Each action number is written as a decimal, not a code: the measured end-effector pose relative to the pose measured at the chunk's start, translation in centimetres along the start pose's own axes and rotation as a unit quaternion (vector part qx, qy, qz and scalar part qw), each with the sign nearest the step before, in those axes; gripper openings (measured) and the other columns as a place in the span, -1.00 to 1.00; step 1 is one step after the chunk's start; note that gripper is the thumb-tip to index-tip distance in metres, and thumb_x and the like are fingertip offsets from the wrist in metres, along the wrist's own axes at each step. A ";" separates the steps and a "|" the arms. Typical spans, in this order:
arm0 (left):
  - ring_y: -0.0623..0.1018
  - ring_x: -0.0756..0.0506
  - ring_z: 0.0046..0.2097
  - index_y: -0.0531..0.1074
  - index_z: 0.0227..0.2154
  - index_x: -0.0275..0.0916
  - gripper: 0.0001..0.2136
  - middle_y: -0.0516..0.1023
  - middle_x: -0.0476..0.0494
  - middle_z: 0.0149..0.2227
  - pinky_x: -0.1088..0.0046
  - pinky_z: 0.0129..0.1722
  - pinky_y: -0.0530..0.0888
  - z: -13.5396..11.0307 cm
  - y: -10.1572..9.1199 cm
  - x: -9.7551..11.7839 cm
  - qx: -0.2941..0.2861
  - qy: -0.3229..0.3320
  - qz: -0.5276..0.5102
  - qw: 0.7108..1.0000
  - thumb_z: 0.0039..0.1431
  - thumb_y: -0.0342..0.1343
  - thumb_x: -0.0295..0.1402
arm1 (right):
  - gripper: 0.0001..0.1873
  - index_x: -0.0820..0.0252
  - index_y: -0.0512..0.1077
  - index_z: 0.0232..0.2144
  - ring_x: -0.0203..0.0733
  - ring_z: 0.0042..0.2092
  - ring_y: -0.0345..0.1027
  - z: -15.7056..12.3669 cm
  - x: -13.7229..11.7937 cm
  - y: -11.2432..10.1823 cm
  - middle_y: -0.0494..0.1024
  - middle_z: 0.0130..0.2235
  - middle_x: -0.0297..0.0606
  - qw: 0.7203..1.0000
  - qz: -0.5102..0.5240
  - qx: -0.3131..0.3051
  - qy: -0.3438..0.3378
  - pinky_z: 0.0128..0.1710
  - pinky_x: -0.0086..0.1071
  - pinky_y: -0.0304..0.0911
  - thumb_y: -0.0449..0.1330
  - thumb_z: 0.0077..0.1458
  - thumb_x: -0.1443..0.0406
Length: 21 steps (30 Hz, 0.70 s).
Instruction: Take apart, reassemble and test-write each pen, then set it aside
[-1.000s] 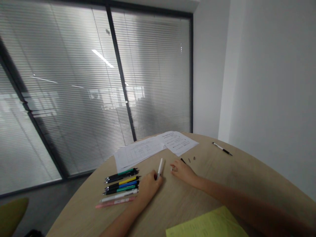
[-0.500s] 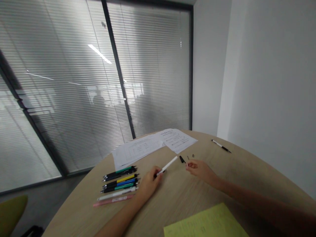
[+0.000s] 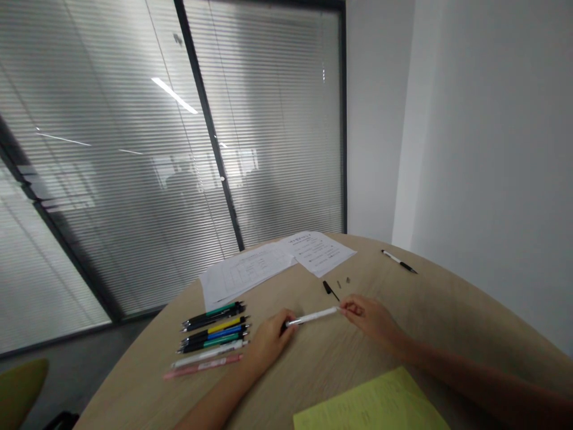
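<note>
My left hand [image 3: 268,340] rests on the round wooden table [image 3: 425,304] and pinches the near end of a white pen barrel [image 3: 313,316]. The barrel lies almost level, pointing right. My right hand [image 3: 371,316] has its fingers closed at the barrel's far tip; whether a small part sits between them is too small to tell. A black pen piece [image 3: 330,289] and two tiny parts [image 3: 343,280] lie on the table just beyond the hands.
A row of several pens [image 3: 212,334] lies left of my left hand. White printed sheets [image 3: 277,263] sit at the far table edge, a white-and-black pen [image 3: 398,261] at the far right, yellow paper [image 3: 371,409] near me. Window blinds stand behind.
The white barrel has swung from upright to nearly level. My right hand moved out to the small parts and came back to the barrel's tip. The camera tilted slightly down.
</note>
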<state>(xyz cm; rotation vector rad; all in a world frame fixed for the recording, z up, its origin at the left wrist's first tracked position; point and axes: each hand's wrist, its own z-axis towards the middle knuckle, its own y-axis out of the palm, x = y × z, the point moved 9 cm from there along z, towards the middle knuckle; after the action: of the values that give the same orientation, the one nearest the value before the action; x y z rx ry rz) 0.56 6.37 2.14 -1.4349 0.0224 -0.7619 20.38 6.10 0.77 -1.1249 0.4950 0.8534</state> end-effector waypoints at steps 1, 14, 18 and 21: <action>0.43 -0.03 -0.38 0.30 -0.35 -0.22 -0.88 0.46 -0.03 -0.41 0.51 -0.37 0.32 0.0 0.0 0.0 0.003 0.002 -0.001 1.000 0.07 -0.11 -0.37 | -0.87 0.13 0.39 -0.48 -0.29 -0.50 0.32 -0.1 -0.2 -0.1 0.45 -0.54 -0.34 1.000 -0.004 0.005 -0.004 -0.49 -0.47 0.20 0.06 -0.06 0.26; 0.44 -0.04 -0.36 0.30 -0.34 -0.23 -0.87 0.47 -0.05 -0.39 0.50 -0.34 0.33 -0.1 0.0 0.0 0.010 0.010 0.010 1.000 0.07 -0.11 -0.39 | -0.85 0.15 0.38 -0.48 -0.29 -0.50 0.29 -0.1 -0.8 -0.6 0.42 -0.55 -0.33 0.998 -0.039 0.019 -0.034 -0.49 -0.47 0.20 0.02 -0.04 0.27; 0.44 -0.05 -0.34 0.31 -0.34 -0.23 -0.86 0.47 -0.06 -0.38 0.49 -0.33 0.33 -0.2 0.2 0.3 0.000 0.017 0.021 1.000 0.07 -0.12 -0.37 | -0.84 0.14 0.40 -0.42 -0.29 -0.48 0.32 -0.3 -0.5 0.0 0.47 -0.51 -0.32 0.999 -0.038 0.010 -0.033 -0.47 -0.46 0.23 0.03 -0.04 0.29; 0.45 -0.07 -0.34 0.31 -0.34 -0.23 -0.85 0.48 -0.07 -0.38 0.48 -0.34 0.33 -0.3 0.3 0.4 -0.008 0.015 0.022 1.000 0.07 -0.13 -0.36 | -0.80 0.12 0.39 -0.32 -0.27 -0.43 0.37 -0.6 -0.6 0.3 0.52 -0.41 -0.29 0.999 -0.038 -0.002 -0.039 -0.40 -0.42 0.27 0.03 -0.03 0.29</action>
<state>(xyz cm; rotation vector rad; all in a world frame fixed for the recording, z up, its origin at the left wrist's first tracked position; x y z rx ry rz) 0.88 5.92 2.00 -1.4343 0.0828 -0.7484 19.76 5.35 0.81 -1.1043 0.3838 0.8282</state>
